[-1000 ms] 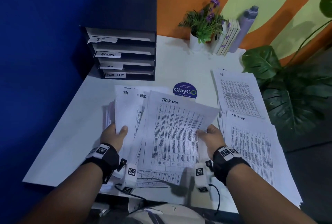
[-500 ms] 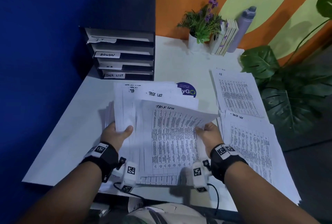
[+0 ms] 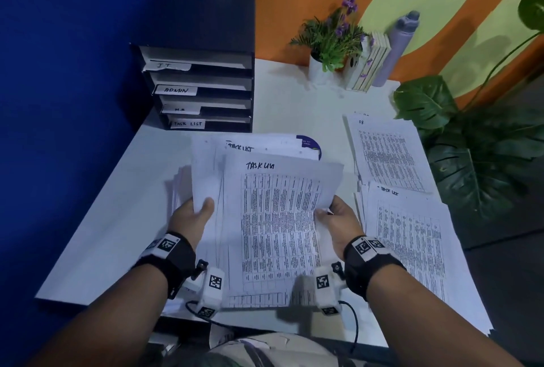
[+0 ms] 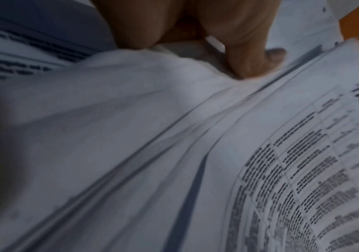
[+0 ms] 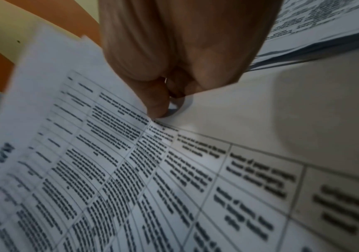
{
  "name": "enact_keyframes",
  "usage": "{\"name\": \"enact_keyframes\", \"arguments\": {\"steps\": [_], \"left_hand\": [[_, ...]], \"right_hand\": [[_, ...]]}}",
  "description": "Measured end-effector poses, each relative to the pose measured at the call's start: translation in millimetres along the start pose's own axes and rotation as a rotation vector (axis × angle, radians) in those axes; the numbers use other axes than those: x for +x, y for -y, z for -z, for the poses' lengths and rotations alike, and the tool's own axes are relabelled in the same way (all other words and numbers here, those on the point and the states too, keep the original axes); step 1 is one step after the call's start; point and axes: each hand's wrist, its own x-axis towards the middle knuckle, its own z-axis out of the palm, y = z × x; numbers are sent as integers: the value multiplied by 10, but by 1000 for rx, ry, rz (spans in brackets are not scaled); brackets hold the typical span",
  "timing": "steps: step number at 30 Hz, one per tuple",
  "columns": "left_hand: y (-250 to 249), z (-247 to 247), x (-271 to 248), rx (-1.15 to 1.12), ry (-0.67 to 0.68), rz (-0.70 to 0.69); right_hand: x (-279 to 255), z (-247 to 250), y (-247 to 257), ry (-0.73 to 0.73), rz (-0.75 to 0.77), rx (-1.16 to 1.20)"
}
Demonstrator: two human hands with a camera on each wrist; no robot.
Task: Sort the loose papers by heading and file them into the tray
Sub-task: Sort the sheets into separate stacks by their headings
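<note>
A fanned stack point(image 3: 265, 219) headed "TASK LIST" is held above the near worktop point(image 3: 117, 204): left hand point(image 3: 191, 216) grip clamps its left edge, right hand point(image 3: 338, 219) pinches the top sheet point(image 5: 109, 170). The tray point(image 3: 203, 72) stands far left.

Blue sticker point(image 3: 310, 146) at 12 o'clock mostly under held papers point(image 3: 279, 219); table print unreadable; left hand point(image 3: 191, 216) fingers hidden behind stack.

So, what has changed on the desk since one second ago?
The fanned bundle of printed white sheets was pushed together and moved away from the person, now covering most of the round blue sticker. The left hand and right hand keep gripping it. The piles at right have not moved.
</note>
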Motion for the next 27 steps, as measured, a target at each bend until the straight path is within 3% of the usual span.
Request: {"name": "enact_keyframes", "arguments": {"steps": [5,13,18,27], "left_hand": [[55,79,38,73,-1,-27],[-18,75,-23,-112,-9,41],[-36,76,-37,-65,-62,51],[-21,22,11,45,71,116]], "right_hand": [[-23,-6,1,10,8,43],[-15,-33,5,35,35,29],[11,-35,20,-20,46,97],[66,-65,-26,-5,12,-27]]}}
